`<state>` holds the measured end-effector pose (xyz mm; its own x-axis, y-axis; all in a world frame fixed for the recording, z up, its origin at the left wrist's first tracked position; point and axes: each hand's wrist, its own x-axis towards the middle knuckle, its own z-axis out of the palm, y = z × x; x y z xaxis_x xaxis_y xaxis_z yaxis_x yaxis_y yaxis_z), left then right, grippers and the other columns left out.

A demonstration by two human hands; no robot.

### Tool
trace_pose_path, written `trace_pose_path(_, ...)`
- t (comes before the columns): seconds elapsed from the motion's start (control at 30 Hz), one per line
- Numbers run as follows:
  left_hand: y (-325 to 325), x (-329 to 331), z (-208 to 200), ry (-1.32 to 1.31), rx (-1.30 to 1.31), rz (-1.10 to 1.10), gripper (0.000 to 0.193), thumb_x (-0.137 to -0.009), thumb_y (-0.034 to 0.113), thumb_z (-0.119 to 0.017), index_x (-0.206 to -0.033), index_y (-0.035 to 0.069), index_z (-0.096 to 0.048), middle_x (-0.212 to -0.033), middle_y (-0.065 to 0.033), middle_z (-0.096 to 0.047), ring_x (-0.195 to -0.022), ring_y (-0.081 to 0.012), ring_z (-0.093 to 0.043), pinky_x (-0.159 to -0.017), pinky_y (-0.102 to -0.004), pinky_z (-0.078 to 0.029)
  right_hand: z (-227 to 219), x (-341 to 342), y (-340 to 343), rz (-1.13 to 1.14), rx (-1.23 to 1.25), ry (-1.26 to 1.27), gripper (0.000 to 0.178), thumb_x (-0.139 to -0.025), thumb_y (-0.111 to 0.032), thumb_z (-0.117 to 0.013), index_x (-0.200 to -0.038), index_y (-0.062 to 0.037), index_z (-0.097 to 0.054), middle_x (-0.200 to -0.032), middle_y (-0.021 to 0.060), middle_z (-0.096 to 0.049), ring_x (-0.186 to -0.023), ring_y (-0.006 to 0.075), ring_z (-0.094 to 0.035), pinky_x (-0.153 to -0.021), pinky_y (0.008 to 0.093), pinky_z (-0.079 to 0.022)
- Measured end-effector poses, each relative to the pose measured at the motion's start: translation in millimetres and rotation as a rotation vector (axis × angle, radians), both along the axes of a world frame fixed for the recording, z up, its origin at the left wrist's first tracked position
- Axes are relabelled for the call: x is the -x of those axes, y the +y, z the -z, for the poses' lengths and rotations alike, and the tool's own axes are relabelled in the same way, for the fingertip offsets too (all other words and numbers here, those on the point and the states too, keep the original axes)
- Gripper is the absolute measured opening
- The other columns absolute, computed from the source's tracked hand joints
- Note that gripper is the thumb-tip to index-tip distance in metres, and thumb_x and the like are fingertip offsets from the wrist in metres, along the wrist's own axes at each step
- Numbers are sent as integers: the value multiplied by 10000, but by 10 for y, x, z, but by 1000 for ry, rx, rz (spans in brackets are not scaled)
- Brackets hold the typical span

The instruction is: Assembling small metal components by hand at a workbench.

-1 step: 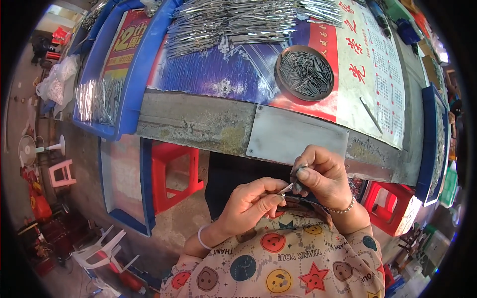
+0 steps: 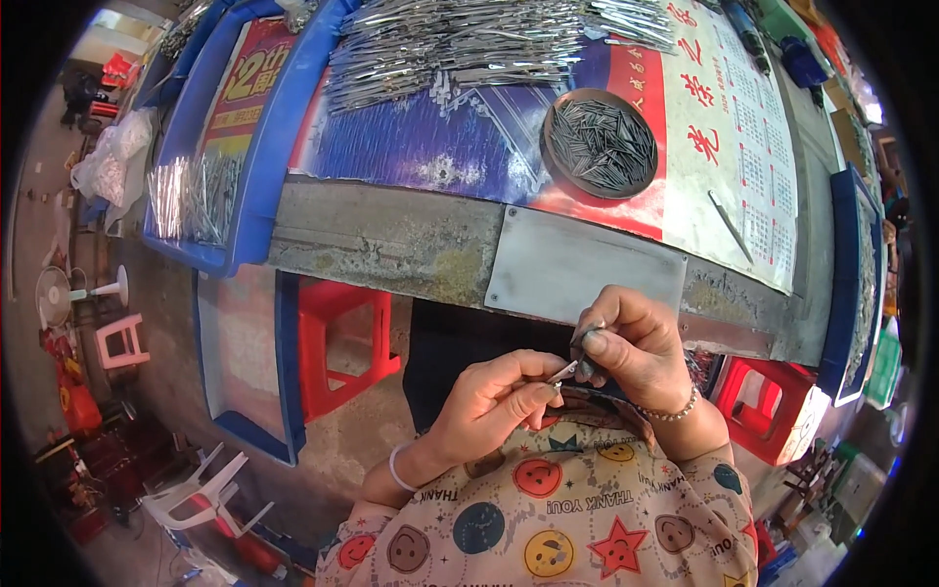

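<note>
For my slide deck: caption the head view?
Both hands pinch a small metal piece below the workbench.

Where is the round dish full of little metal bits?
In the head view the round dish sits on the table, upper right of middle, on the red and blue poster, below the pile of shiny metal pieces.

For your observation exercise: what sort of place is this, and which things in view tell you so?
Probably a small hand-assembly workshop. A workbench carries heaps of small metal parts and a round dish of dark metal pieces; plastic stools stand beneath, and both hands pinch one small part.
</note>
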<state>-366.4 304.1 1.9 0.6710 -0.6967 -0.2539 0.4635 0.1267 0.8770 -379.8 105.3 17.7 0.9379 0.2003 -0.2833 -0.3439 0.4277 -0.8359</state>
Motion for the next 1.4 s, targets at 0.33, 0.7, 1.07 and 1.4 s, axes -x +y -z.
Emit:
trace_pose_path(0.33,12,34,18,152,75,20,199,-931,68,-511,-1099,-33,-544,-819,-51,-600,-631,-45,-505,-554,-184,-435,37,101,55,20,192,-89,149,-911,-126,-576,-845,-15,-501,-701,2,-568,-590,36,-497,-523,191,-413)
trace_pose_path(0.7,-35,-6,-72,-665,-302,-132,178,-839,6,-609,-1009,-38,-582,-805,-113,-621,-625,-154,-590,-552,-249,-476,59,194,105,91,192,-105,101,-902,-62,-558,-913,13,-491,-789,61,-612,-649,76,-562,-569,204,-460)
trace_pose_path(1.07,-49,70,-61,-1110,-522,-207,311,-693,-73,-691,-989,-42,-603,-781,-133,-615,-637,-248,-617,-538,-307,-500,128,270,124,109,221,-143,76,-913,-30,-521,-881,7,-463,-772,73,-585,-645,73,-534,-556,207,-449)
trace_pose_path(1.4,-71,69,-74,-1338,-629,-137,340,-663,-40,-657,-997,-64,-599,-761,-95,-572,-598,-189,-575,-499,-273,-476,230,308,135,137,95,-116,76,-912,-24,-530,-867,1,-474,-766,70,-579,-615,70,-507,-553,205,-431)
